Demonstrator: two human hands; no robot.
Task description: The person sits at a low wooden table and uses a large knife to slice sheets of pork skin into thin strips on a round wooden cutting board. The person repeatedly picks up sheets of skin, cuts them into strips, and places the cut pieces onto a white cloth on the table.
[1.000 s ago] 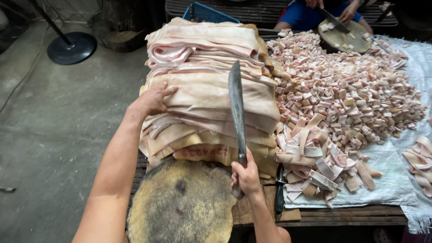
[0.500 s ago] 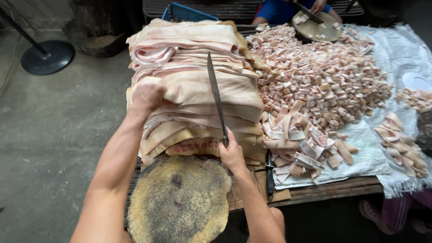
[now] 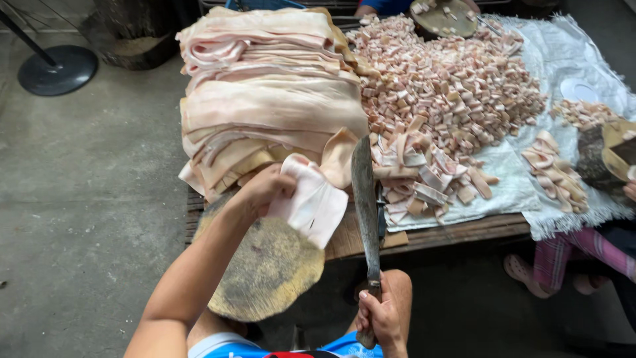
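My left hand (image 3: 262, 191) grips a pale pink slab of pork skin (image 3: 311, 202) and holds it lifted off the tall stack of slabs (image 3: 265, 99), above a round wooden chopping block (image 3: 268, 268). My right hand (image 3: 384, 311) is closed on the handle of a long cleaver (image 3: 364, 199), blade pointing away from me, to the right of the block. The slab hangs between the stack and the blade.
A large heap of cut pork pieces (image 3: 450, 79) lies on white cloth (image 3: 576, 59) over a wooden table (image 3: 457, 232). Strips (image 3: 424, 176) lie near the blade. Another person's legs (image 3: 570, 265) are at right, and a second chopping block (image 3: 444, 16) at the far end.
My left hand has pulled one slab off the stack toward the block. My right hand has drawn the cleaver back off the stack toward me. The view shifted left.
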